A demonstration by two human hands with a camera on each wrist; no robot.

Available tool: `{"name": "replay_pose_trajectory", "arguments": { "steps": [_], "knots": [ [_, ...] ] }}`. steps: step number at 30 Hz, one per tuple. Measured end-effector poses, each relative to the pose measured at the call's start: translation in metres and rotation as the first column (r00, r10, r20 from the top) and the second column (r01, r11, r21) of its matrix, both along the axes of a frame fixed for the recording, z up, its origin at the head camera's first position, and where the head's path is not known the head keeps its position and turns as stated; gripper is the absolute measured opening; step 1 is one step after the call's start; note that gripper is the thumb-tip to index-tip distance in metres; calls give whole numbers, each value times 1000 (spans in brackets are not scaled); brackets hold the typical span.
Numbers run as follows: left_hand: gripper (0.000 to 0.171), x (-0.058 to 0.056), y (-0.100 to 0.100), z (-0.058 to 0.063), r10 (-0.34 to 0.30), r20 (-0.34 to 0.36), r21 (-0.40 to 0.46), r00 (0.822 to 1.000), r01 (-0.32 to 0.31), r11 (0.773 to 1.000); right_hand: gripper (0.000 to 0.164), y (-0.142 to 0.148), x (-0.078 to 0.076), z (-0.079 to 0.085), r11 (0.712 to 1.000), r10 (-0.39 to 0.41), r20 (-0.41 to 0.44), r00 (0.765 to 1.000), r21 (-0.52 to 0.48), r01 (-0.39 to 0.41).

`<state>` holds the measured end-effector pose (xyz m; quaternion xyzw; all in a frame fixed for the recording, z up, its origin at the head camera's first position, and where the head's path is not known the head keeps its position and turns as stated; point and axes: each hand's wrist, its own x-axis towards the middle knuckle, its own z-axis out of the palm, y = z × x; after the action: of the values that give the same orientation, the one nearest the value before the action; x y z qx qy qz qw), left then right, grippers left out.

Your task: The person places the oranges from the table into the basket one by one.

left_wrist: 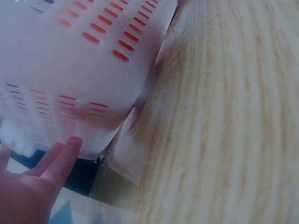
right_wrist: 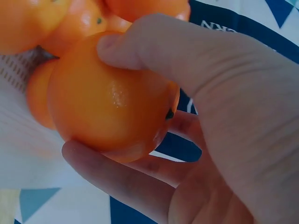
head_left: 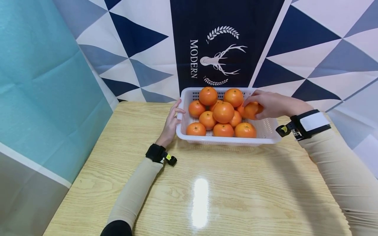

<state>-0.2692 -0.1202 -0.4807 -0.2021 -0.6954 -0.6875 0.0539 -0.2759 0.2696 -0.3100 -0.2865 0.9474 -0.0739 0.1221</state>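
A white plastic basket (head_left: pixel 227 140) with slotted walls holds several oranges (head_left: pixel 223 112), heaped in its middle and left. At the basket's right end my right hand (head_left: pixel 274 104) grips one orange (head_left: pixel 251 110). In the right wrist view the thumb lies on top of this orange (right_wrist: pixel 110 100) and the other fingers curl beneath it. My left hand (head_left: pixel 170 124) is at the basket's left end, its fingertips by the rim. The left wrist view shows its fingers (left_wrist: pixel 63 161) fairly straight beside the basket's slotted wall (left_wrist: pixel 70 60). The palm's contact is hidden.
The basket stands on a light wooden table (head_left: pixel 183 183), near its back edge. A patterned cloth (head_left: pixel 147 42) hangs behind, with a deer-head print. A blue-green sheet (head_left: pixel 38 82) borders the table's left side.
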Motion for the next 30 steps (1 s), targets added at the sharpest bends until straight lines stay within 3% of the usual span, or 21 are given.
{"name": "replay_pose_trajectory", "arguments": {
  "steps": [10,16,17,19,24,27,30],
  "knots": [
    [39,5,4,6,18,22,6,1000,-18,1000,56,-4,-1,-17,1000,-11,67,998,19,10],
    [39,1,2,2,2,13,9,1000,-2,1000,57,-6,-3,-22,999,-26,80,996,39,23],
    [39,0,0,-1,-7,11,14,1000,6,1000,58,-6,-3,-22,999,-30,83,996,40,27],
    [36,-13,-4,-17,-20,7,32,1000,19,999,58,-5,-3,-22,999,-36,86,996,42,33],
    [35,-56,-14,-69,-27,-1,45,1000,27,999,62,-3,-1,-20,999,-24,68,997,34,22],
    [35,-64,-16,-78,-39,-8,54,999,39,998,65,1,2,-14,999,-16,38,999,32,15],
    [34,-58,-15,-70,-41,-5,59,999,41,997,68,6,4,-4,998,-25,4,1000,49,25]
  ]
}}
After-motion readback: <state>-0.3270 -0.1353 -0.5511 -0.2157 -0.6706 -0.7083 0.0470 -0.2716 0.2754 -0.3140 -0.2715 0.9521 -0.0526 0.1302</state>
